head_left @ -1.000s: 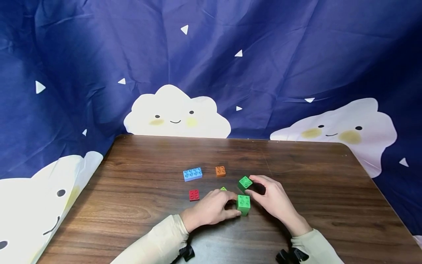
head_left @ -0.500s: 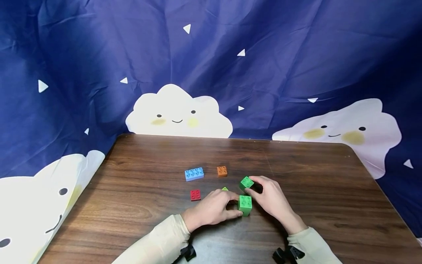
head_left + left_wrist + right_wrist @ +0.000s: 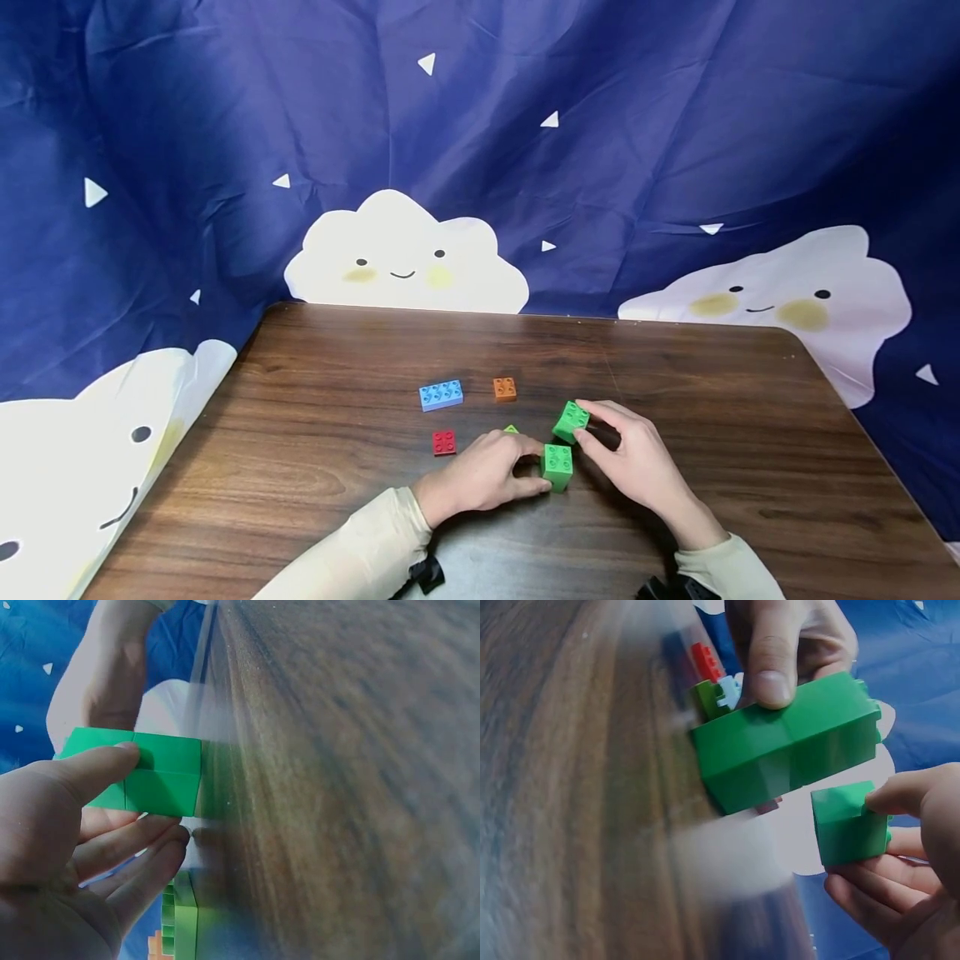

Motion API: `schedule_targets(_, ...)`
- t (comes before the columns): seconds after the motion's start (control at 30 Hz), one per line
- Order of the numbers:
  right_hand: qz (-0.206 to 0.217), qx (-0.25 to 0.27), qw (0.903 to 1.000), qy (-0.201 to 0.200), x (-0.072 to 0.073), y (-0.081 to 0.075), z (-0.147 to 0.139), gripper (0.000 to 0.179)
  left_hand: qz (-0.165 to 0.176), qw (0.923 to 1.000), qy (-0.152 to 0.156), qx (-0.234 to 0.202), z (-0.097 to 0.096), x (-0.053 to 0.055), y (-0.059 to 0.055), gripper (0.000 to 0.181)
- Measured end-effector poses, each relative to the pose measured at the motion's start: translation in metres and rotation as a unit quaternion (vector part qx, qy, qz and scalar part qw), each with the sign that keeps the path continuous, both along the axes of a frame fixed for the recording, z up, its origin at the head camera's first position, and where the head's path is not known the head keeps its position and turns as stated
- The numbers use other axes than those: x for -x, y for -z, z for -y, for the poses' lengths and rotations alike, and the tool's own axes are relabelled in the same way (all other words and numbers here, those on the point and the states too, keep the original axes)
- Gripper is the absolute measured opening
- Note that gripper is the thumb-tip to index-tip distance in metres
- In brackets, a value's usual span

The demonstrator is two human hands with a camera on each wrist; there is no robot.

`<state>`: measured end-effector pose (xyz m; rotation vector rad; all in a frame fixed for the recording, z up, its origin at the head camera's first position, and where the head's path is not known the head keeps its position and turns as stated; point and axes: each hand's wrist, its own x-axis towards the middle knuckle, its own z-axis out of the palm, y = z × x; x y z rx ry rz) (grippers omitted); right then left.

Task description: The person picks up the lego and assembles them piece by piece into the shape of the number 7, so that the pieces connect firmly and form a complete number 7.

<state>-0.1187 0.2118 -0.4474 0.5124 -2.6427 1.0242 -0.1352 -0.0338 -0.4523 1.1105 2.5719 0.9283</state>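
In the head view, my left hand (image 3: 489, 472) grips a stack of two green toy building bricks (image 3: 557, 468) standing studs up on the table. Its thumb presses the side, right by the seam between the bricks, as the left wrist view shows of the stack (image 3: 166, 780). My right hand (image 3: 636, 457) pinches a single green building brick (image 3: 570, 422), tilted, just behind and right of the stack. From the right wrist, this single brick (image 3: 846, 826) appears raised off the table, between thumb and fingers, apart from the stack (image 3: 787, 754).
Behind the left hand, a lime green brick (image 3: 512, 429) is mostly hidden. A red brick (image 3: 444, 442) lies left of it. Farther back are a long blue brick (image 3: 441, 396) and an orange brick (image 3: 505, 389). A blue cloud-print cloth (image 3: 480, 125) hangs behind the wooden table (image 3: 337, 350).
My right hand has shifted a little to the right, and the single brick has moved and turned with it. The left hand and its stack stay in place.
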Motion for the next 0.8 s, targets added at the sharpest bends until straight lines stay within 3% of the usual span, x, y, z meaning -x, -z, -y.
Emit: schedule_targets(0.8, -0.086, 0.046, 0.9929, -0.068, -0.019, -0.023, -0.004, 0.051, -0.011, 0.9999, 0.005, -0.009, -0.001, 0.000, 0.001, 0.020)
